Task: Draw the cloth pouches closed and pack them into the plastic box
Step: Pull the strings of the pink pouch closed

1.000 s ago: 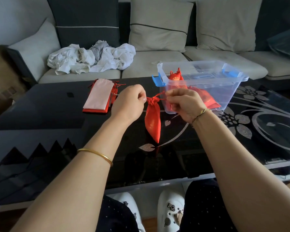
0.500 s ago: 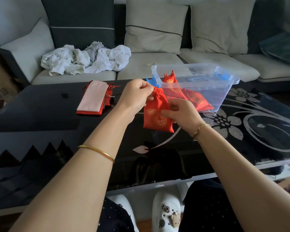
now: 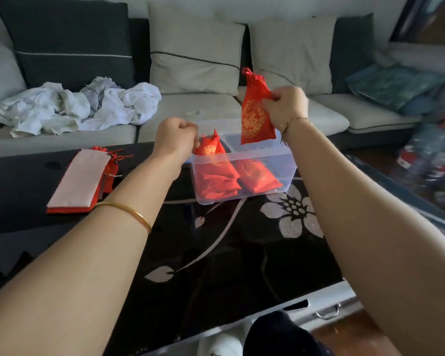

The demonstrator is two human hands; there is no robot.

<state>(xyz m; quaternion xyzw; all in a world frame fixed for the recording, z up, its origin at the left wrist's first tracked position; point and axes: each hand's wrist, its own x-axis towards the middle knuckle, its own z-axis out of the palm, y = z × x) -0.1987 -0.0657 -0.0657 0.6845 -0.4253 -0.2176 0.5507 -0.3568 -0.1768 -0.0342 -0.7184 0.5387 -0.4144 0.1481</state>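
My right hand (image 3: pixel 285 107) pinches a red cloth pouch (image 3: pixel 256 113) with a gold print, holding it upright in the air above the clear plastic box (image 3: pixel 262 160). Its drawstring top is gathered shut. Several red pouches (image 3: pixel 224 176) lie inside the box, one standing up at its near-left corner. My left hand (image 3: pixel 176 136) hovers curled in a fist just left of the box, with nothing visible in it. A stack of flat red pouches (image 3: pixel 80 181) with a pale one on top lies on the table to the left.
The black glass table (image 3: pixel 216 253) has a silver flower pattern. A sofa (image 3: pixel 190 109) behind it carries cushions and a heap of white cloth (image 3: pixel 77 106). Plastic bottles (image 3: pixel 429 155) stand on the floor at the right.
My right hand has lifted the closed pouch up and right over the box. My left hand has let go of it and stays beside the box.
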